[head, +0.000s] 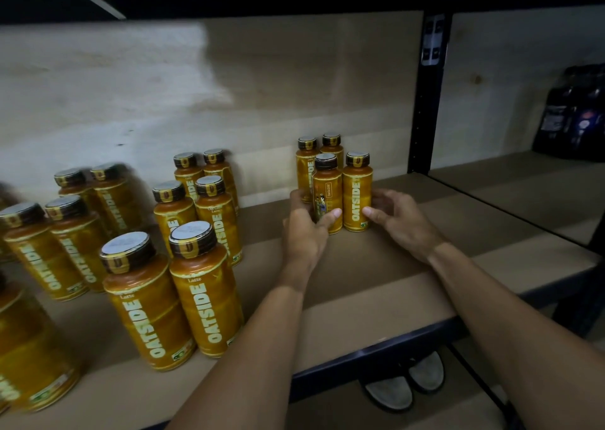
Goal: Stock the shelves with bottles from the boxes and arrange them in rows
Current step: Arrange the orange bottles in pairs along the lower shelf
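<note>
Bare forearms (258,347) reach in over the front lip of the shelf (376,285) and meet at a cluster of four orange bottles near its right end. The left hand (302,230) grips the front-left bottle (327,197) low on its body, thumb across the front and fingers wrapped behind. The right hand (397,220) holds the front-right bottle (357,194) much the same way, thumb on the lower front and fingers curled round its right side. Both bottles stand upright on the shelf, touching each other, directly in front of the back pair (304,164). That pair stands close to the back wall (294,86); whether it touches the wall is hidden.

The step in hand looks like squaring this front pair into its rows. It is best done by sliding rather than lifting, keeping the grip low so neither bottle tips, and closing any gap to the back pair. The front-left bottle shows its picture panel while its neighbour shows the brand name, so a turn would make the facings match.

Well apart to the left stands a middle group (203,298), two wide and three deep, and beyond it a blurred left group (75,233); their lines are the ones to copy. To the right rises a black upright post (425,102), with dark containers (573,112) in the next bay.
</note>
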